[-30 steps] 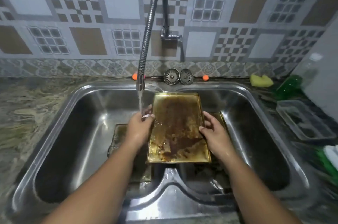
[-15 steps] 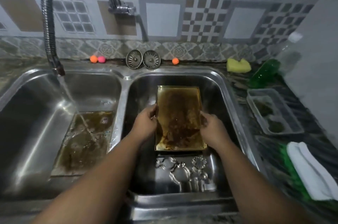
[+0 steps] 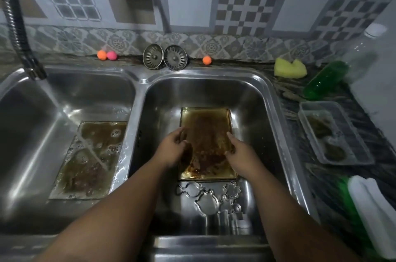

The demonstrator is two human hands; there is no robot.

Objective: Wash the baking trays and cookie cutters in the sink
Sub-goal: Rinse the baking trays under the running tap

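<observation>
Progress: early. Tray (image 3: 206,131), brown with baked-on residue, lies in the right basin of the sink (image 3: 139,81), centre frame. Left hand (image 3: 173,148) and right hand (image 3: 239,151) hold its side edges, fingers curled over the rims; the left is blurred. Second tray (image 3: 92,161), left basin, is wet, bubbling and equally stained. Cutters (image 3: 207,199) lie just below the tray and appear unwashed. No scrubbing is evident, so all items need cleaning. Sponge (image 3: 290,68) and green bottle (image 3: 325,79) rest on the dark marbled counter (image 3: 321,176), right. Patterned tiles cover the wall. Lighting is dim.
</observation>
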